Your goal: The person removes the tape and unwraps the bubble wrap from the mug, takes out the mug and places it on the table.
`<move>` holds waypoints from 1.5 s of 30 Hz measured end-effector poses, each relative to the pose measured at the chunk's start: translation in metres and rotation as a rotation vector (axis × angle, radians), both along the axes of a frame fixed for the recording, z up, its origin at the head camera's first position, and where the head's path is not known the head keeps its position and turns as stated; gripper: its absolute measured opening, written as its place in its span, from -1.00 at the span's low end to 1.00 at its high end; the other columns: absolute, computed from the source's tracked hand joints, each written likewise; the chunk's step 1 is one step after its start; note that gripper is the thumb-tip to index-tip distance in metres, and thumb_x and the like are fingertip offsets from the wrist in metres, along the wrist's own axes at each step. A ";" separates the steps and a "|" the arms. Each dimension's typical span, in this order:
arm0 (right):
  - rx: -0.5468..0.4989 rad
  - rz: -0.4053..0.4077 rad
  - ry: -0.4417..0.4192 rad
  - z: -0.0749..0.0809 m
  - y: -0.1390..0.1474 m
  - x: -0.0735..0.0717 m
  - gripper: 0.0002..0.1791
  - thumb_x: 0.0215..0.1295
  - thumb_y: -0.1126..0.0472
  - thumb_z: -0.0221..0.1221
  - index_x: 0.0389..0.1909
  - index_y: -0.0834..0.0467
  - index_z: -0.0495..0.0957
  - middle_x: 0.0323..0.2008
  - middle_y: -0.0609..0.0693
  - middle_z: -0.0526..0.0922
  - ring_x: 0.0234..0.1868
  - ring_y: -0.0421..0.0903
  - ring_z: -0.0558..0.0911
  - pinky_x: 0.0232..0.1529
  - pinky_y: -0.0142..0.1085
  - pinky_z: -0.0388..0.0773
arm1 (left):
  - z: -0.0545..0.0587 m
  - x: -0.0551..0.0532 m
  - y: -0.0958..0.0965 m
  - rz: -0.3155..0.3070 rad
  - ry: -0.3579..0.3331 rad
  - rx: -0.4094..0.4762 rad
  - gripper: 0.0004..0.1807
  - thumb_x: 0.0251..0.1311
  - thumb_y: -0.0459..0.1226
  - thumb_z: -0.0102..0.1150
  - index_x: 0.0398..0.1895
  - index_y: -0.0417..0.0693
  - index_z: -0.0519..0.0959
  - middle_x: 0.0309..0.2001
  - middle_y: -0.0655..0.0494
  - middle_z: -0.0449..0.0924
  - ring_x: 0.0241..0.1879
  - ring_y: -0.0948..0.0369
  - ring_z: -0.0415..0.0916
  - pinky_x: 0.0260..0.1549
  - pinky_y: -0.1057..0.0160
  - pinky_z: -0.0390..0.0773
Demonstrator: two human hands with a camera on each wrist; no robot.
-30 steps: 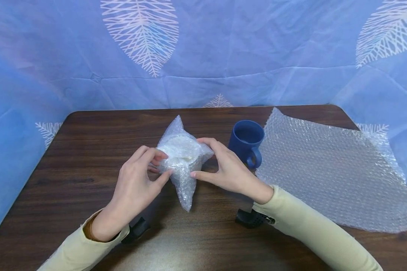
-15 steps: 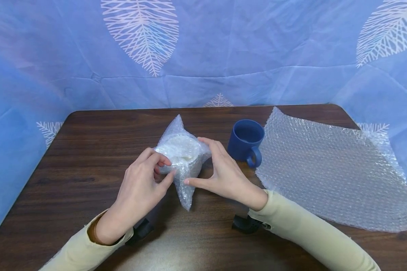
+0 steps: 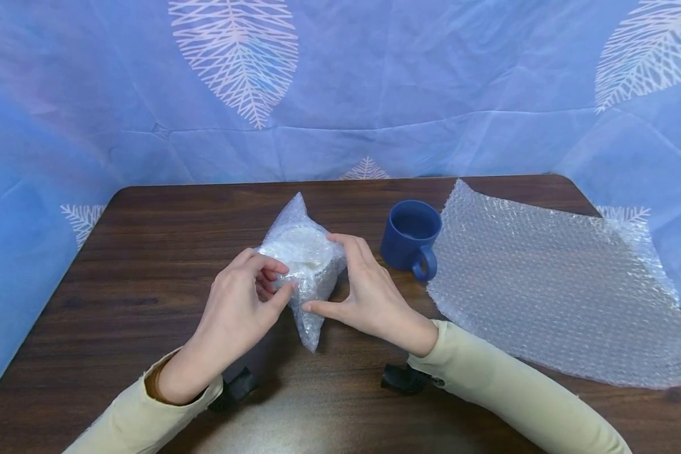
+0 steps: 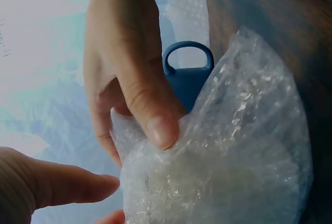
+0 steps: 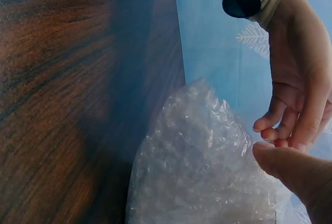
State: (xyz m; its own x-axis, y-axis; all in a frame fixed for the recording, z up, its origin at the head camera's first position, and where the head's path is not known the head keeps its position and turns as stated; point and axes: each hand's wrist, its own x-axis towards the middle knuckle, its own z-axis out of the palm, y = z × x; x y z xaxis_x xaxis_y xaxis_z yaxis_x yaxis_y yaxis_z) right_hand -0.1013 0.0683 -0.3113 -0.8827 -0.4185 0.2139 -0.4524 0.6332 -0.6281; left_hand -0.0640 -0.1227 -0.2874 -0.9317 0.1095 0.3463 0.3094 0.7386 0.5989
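A bubble-wrapped bundle (image 3: 303, 249) stands on the table with pointed corners of wrap sticking out; a pale round top shows through, but its contents are unclear. From the left, my left hand (image 3: 238, 309) holds the near side of the wrap between thumb and curled fingers. My right hand (image 3: 374, 293) grips the bundle from the right, its thumb on the near flap and fingers at the back. In the left wrist view the right thumb (image 4: 158, 125) presses the bubble wrap (image 4: 223, 167). The right wrist view shows the left fingers (image 5: 280, 123) by the wrap's edge.
A blue mug (image 3: 411, 236) stands upright just right of the bundle, its handle toward me. Farther right, a large bubble wrap sheet (image 3: 550, 290) lies flat, reaching over the table's right edge. A blue patterned cloth (image 3: 340, 82) hangs behind the brown table (image 3: 164, 252).
My right hand has shifted left and slightly nearer over the bundle, folding its right corner inward. The left hand has moved slightly right. The mug and the flat sheet stay put.
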 end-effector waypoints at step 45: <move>0.017 0.016 0.093 -0.005 -0.001 0.003 0.01 -0.02 -0.03 0.44 0.36 0.18 0.09 0.23 0.17 0.28 -0.03 0.04 0.53 -0.12 -0.13 0.57 | -0.006 -0.002 -0.001 -0.055 0.174 -0.213 -0.73 -0.02 -0.31 0.44 -0.56 -0.10 0.46 -0.52 0.11 0.39 -0.61 0.33 0.35 -0.62 0.37 0.39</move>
